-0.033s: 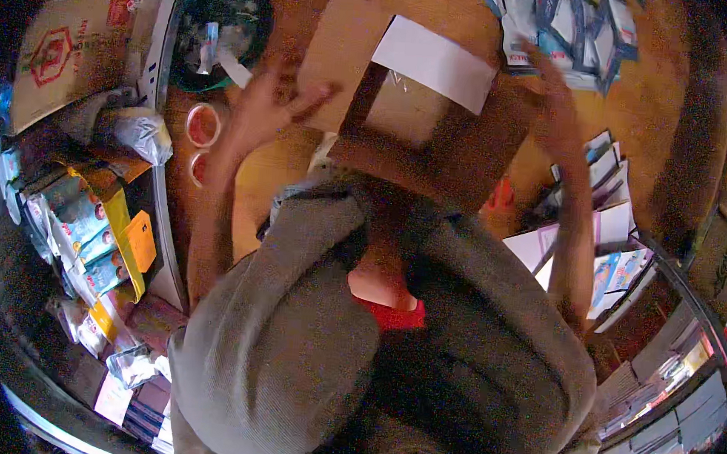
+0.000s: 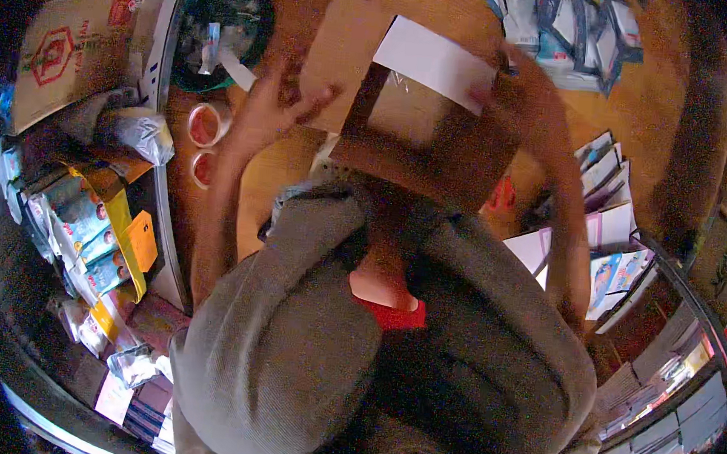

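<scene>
An opened brown cardboard box [image 2: 419, 167] sits in front of my crossed legs. A white paper strip [image 2: 436, 62] lies across its far side, and the inside is dark and partly shaded. Its left flap [image 2: 335, 50] stands folded out. At that flap my left hand [image 2: 286, 106] is open, fingers spread, with nothing seen in it. My right hand [image 2: 514, 98] is at the box's right side, overlapping the end of the white strip. Its fingers are smeared and dim, so whether they grip the cardboard cannot be made out.
A green round basket [image 2: 264, 27] with small items stands at the far left, near two tape rolls [image 2: 207, 125]. Several plastic packets [image 2: 566, 38] lie far right. Fanned booklets [image 2: 610, 191] are at the right. A yellow bag of packets [image 2: 94, 227] and a carton [image 2: 70, 50] line the left.
My right hand has moved left and inward, from outside the box onto its right side at the white strip. My left hand and the box have barely shifted.
</scene>
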`<state>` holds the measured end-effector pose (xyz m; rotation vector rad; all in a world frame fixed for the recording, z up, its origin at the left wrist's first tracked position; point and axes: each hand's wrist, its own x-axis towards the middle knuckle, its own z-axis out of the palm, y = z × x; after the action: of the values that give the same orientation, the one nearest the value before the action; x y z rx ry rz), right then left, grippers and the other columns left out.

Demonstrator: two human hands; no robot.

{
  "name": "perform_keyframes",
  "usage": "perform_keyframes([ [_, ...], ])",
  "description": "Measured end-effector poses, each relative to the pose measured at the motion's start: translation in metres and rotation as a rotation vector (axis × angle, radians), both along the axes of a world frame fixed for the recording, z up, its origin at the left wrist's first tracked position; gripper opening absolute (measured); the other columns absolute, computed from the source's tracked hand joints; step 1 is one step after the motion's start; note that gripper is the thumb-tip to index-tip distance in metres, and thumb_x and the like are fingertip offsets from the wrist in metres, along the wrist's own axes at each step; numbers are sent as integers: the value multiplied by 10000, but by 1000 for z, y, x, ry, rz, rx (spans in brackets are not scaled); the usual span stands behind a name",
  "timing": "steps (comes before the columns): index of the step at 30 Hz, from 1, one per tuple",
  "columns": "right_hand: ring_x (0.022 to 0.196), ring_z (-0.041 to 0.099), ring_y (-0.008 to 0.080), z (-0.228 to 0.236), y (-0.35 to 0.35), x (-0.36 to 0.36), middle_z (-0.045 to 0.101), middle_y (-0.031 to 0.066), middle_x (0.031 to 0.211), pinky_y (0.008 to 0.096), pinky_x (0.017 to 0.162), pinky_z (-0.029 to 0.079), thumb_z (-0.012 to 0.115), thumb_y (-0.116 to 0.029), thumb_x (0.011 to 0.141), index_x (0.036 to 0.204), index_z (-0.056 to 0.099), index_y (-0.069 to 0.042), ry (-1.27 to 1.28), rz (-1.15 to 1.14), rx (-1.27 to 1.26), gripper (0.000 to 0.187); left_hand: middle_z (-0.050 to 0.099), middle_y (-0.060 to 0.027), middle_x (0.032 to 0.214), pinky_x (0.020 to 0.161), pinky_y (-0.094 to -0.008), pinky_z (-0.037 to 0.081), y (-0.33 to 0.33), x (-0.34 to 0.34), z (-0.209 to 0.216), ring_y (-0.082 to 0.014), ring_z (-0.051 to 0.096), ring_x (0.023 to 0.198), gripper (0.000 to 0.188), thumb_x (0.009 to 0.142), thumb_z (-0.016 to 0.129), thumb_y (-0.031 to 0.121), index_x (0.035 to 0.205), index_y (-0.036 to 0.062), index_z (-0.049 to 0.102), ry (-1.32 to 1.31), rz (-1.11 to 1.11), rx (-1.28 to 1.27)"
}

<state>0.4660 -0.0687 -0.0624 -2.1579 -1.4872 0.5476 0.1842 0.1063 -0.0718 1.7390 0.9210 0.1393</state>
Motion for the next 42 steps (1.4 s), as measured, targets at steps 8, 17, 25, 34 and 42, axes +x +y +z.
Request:
perform_keyframes([
  [8,1116,473,270,-7,20,-56,479,154,1182,421,876,423,641,-300,718,1318,342,-161,-746,213,-166,685,649,-53,837,587,-221,445,-9,10,6,-72,557,714,365,861,577,207,1146,-10,508,65,102,-154],
  [17,850,597,244,-29,11,40,589,132,1006,343,729,494,502,-218,877,1208,463,-83,102,61,-94,359,631,-74,947,716,-230,465,-4,3,-4,-104,578,820,398,837,608,186,1187,35,494,-197,111,-119],
  [25,857,560,159,-79,-10,57,577,88,982,270,775,453,523,-284,888,1139,504,-32,592,-288,-91,356,632,-52,949,766,-255,467,4,-16,-19,-118,586,820,385,793,659,180,1136,43,547,-144,-23,-52],
  [34,931,582,215,86,15,-3,600,103,1013,301,810,446,588,-185,831,1056,576,-65,-198,-132,451,255,621,-56,731,583,-210,492,0,6,46,-97,590,620,219,801,656,187,860,-16,599,-232,399,-124],
  [42,933,570,169,240,3,-87,606,91,986,288,864,414,592,-62,802,1074,539,-13,350,139,283,281,611,-62,740,581,-245,555,-22,21,167,-119,602,644,159,794,646,89,814,-20,532,-653,445,-126],
])
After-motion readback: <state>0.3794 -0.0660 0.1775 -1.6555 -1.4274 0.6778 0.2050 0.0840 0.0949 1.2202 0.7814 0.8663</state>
